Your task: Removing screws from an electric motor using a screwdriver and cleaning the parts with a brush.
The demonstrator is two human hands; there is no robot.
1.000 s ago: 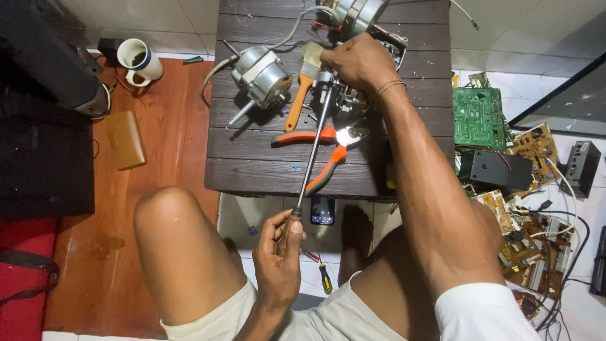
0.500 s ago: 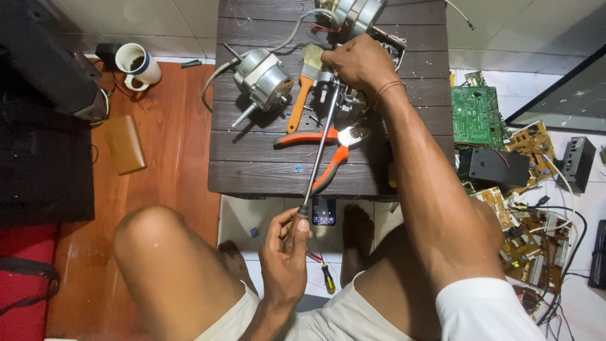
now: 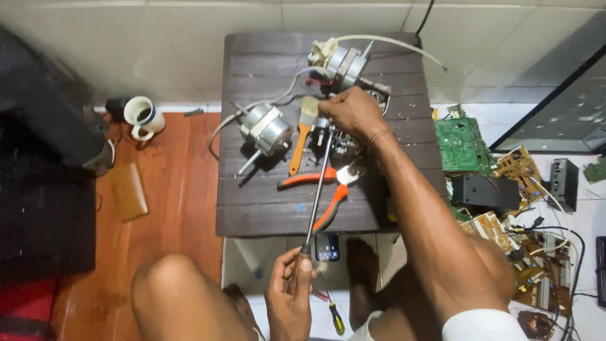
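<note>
Nearest the camera, left hand [image 3: 291,297] is closed around the handle end of a long screwdriver [image 3: 317,183], thumb on top. Shaft runs up and away over the front edge of the dark wooden tabletop [image 3: 252,218], tip end meeting a small metal part [image 3: 338,142] under the right hand. A second, smaller screwdriver with a yellow-black handle [image 3: 336,317] lies on the floor just beside the left wrist. Bare knee [image 3: 173,284] to the left of that hand. A phone [image 3: 327,247] sits on the floor at the tabletop's front edge.

On the tabletop, orange-handled pliers [image 3: 328,189] lie open, the screwdriver shaft crossing over them. Right hand [image 3: 353,112] is curled down over the small metal part mid-tabletop, fingers gripping it; can't tell exactly how the part sits under the palm. Just left of that hand: a paintbrush with an orange handle [image 3: 302,136], then a round silver motor [image 3: 265,129] with its shaft pointing toward the front-left. Farther back, a second motor [image 3: 344,63] with white wiring [image 3: 404,47] trailing off to the right.

Off the tabletop: white mug [image 3: 142,117] on the red-brown floor to the left, green circuit board [image 3: 461,144] and a black box [image 3: 483,191] among more boards to the right.
</note>
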